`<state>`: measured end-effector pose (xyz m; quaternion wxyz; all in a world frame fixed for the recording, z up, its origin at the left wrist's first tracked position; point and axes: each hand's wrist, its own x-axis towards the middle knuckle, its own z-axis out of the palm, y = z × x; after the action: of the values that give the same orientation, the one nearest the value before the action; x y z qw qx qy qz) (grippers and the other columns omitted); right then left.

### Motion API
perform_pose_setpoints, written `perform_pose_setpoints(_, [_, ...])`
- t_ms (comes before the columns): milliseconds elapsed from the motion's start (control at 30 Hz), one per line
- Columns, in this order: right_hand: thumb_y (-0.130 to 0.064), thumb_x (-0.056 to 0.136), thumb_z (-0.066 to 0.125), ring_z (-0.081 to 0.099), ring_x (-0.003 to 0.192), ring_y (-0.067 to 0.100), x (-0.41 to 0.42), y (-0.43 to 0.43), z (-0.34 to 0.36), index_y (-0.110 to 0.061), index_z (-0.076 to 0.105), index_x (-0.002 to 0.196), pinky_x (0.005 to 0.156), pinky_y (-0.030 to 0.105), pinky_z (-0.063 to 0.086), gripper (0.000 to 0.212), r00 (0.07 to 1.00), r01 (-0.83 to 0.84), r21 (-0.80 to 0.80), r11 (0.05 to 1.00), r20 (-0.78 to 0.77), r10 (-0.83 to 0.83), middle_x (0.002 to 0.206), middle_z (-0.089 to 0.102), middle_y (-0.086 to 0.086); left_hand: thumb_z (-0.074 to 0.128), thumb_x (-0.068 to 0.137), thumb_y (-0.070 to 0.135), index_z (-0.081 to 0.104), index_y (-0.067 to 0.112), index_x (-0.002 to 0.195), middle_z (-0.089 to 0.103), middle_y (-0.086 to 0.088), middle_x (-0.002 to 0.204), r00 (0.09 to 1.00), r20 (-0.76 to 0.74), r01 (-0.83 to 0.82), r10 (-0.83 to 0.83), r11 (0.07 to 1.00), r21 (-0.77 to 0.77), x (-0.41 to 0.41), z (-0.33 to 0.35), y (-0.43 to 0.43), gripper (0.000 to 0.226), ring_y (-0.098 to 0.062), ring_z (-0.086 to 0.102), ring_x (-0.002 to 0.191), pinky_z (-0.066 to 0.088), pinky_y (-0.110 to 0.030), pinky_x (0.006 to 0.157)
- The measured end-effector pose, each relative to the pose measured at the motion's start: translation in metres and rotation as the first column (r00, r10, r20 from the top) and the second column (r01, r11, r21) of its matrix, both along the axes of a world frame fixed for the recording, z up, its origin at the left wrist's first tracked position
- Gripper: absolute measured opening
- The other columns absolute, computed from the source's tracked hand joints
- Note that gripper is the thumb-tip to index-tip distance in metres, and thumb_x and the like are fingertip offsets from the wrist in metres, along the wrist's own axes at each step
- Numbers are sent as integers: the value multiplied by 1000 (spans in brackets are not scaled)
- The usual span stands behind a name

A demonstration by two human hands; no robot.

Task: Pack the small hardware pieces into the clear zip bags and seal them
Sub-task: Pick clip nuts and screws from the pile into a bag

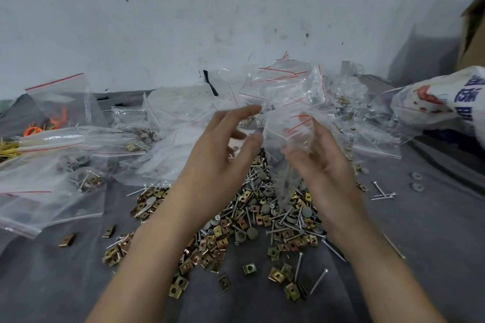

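A heap of small hardware (246,220), made up of brass square clips, nails and grey washers, lies on the grey cloth in front of me. Above it my right hand (325,162) grips a clear zip bag (284,136) with a red line at its mouth, and the bag hangs down towards the heap. Just left of the bag is my left hand (223,149), its fingers spread and relaxed and its thumb and forefinger near the bag's left edge. The bag's contents are too blurred to make out.
A pile of empty zip bags (283,78) stands behind my hands by the wall. Filled bags (86,176) lie to the left, beside orange and yellow ties (31,130). A white printed sack (446,97) and a cardboard box (472,34) are at the right, and loose nails (383,193) lie on the cloth.
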<state>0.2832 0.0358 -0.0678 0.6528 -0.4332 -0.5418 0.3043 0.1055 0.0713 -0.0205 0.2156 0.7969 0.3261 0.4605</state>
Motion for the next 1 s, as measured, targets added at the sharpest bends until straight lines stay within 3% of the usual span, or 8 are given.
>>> perform_pose_setpoints(133, [-35,91,68,63,120,11,-2,-2,-1,-46,47,143,81,24,57,58,999,-35,5,999,16,35,134,63,-5,57,97,37,57,41,123,45,22,138,982,-182,-22,52,986,167,5,2,-1,27,-2,42,127,33,-8,97])
perform_pose_setpoints(367, [-30,92,71,62,108,-12,-3,-4,2,-62,54,126,78,7,51,49,996,-69,-51,996,52,71,119,67,-29,62,96,32,68,27,105,56,14,99,972,-139,-136,190,934,330,7,11,-5,12,-8,42,104,31,-7,87])
perform_pose_setpoints(533, [-36,84,73,67,115,13,-7,-2,4,-36,55,139,100,45,53,58,974,-224,-159,961,-39,221,119,73,-7,59,97,30,69,29,110,54,18,98,979,-165,-61,124,938,342,8,17,-9,17,-8,44,102,32,-8,87])
perform_pose_setpoints(600, [-42,80,74,68,115,18,-8,-3,5,-38,61,132,102,55,49,53,970,-243,-164,956,-63,236,119,73,-3,59,97,30,69,29,113,58,18,103,981,-171,-29,91,941,338,9,17,-11,19,-9,47,106,32,-9,89])
perform_pose_setpoints(733, [-42,82,74,69,113,17,-5,-2,5,-38,65,126,102,54,49,45,979,-193,-143,971,-90,182,121,73,-3,52,100,41,61,34,126,57,19,121,998,-44,-35,46,971,237,7,17,-11,28,-3,48,121,37,-13,96])
perform_pose_setpoints(800, [-34,84,74,68,115,17,-1,-1,4,-38,61,131,101,51,51,49,985,-124,-116,985,-133,108,124,71,-4,48,101,44,60,36,121,58,23,114,997,28,-77,73,985,157,1,15,-7,25,3,52,113,41,-10,89])
perform_pose_setpoints(900, [-30,87,73,67,115,9,6,-3,5,-40,53,140,97,40,53,57,996,17,-74,997,-91,-23,126,69,-12,45,97,48,61,40,108,61,24,95,964,-244,-118,109,993,-24,-10,6,3,21,13,56,89,45,-8,70])
perform_pose_setpoints(1000, [-22,92,71,67,105,-4,12,-4,4,-33,49,146,83,17,52,59,992,123,-67,990,7,-123,121,70,-18,53,96,45,64,37,104,63,22,95,826,-563,-110,22,986,-123,-15,-11,4,16,8,58,86,52,-21,78])
